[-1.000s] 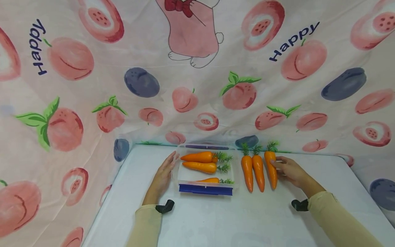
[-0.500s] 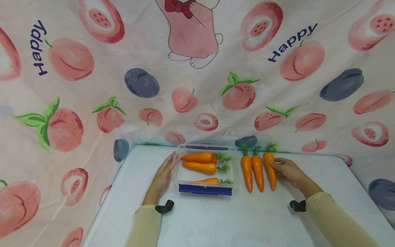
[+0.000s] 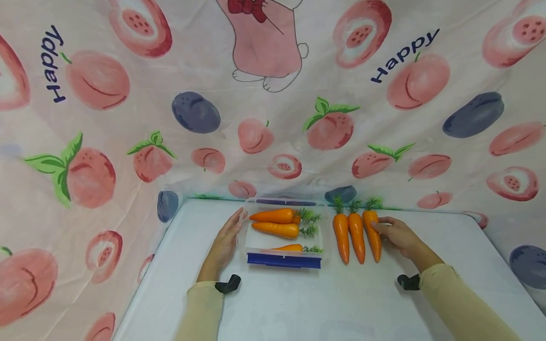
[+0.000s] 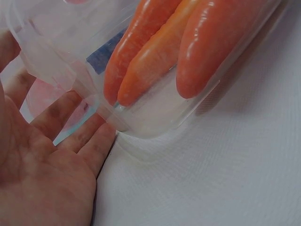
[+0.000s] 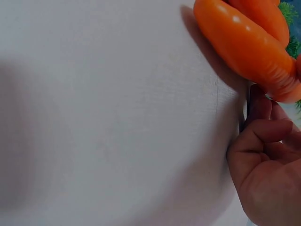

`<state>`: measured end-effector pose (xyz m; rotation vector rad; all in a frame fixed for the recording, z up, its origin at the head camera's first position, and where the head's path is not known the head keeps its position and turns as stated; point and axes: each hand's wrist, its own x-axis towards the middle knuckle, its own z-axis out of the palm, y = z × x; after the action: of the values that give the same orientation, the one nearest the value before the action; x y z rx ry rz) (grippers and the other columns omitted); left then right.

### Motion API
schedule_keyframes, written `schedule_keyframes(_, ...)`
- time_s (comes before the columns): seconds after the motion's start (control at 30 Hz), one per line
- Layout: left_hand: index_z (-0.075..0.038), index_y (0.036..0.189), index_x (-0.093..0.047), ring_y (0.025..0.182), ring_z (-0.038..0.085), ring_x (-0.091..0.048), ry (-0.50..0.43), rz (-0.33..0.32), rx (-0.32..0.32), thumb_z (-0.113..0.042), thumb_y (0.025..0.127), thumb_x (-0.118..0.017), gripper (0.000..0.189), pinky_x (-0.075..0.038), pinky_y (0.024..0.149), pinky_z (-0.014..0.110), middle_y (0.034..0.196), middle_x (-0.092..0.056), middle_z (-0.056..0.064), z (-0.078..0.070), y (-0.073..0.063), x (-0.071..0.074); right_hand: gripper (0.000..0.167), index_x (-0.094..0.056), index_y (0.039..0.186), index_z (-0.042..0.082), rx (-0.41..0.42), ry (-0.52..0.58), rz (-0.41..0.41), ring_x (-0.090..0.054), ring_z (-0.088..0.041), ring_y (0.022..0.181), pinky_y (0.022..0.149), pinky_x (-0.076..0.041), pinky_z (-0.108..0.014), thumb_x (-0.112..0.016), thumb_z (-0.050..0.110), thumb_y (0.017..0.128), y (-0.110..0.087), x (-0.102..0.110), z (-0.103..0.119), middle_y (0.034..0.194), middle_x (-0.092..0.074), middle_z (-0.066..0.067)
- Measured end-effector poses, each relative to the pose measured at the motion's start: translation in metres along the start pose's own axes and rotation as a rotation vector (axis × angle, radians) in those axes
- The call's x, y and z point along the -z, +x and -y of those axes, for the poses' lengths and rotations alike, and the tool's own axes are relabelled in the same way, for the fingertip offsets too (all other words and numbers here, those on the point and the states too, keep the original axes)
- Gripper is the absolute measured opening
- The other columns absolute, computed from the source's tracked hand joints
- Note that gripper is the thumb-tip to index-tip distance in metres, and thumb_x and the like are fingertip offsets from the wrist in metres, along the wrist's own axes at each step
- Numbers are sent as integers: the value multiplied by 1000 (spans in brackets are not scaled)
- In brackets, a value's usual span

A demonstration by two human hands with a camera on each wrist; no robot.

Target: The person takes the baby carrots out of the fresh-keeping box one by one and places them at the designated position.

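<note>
Table (image 3: 298, 303): white, room before the box (image 3: 284, 261) and out to both side edges.
Left hand (image 3: 226, 239): fingers apart, straight, against box's left end.
Boxed carrots (image 3: 276, 230); narrow gap; two loose carrots (image 3: 356, 239).
Right hand (image 3: 398, 234): fingers clamped on right carrot (image 3: 375, 247), just beside them.
Behind far edge: fruit-print cloth (image 3: 286, 132).

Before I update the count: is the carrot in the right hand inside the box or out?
Out: the head view shows the carrot, gripped by the right hand, outside the box.
</note>
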<state>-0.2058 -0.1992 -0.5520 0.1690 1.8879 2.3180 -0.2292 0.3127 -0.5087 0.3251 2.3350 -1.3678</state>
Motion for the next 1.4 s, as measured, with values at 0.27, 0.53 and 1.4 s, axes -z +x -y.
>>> schedule_keyframes(0.27,-27,159,-36,159,21,-15,-10,-8,5,-36,108,-49,54,-1,130,51,167,-34,5,1,1,0,86,-26,155,-8,-20,-3,20,-44,-41,125,113,-40,-59,-55,53,102,0,-1,1,146,-43,-30)
schedule_keyframes(0.53,-27,159,-36,159,21,-14,-14,-8,16,-34,108,-47,53,0,130,51,167,-33,5,0,0,-1,91,-26,153,-10,-27,-41,31,-42,-45,130,119,-32,-63,-56,57,100,0,-1,1,150,-38,-33)
schedule_keyframes(1.4,-24,160,-35,159,18,-12,1,-7,-5,-31,109,-47,53,0,131,46,167,-34,5,-2,0,-1,94,-33,150,-9,-10,-85,29,-42,-45,132,118,-32,-63,-58,64,96,2,-2,0,149,-40,-32)
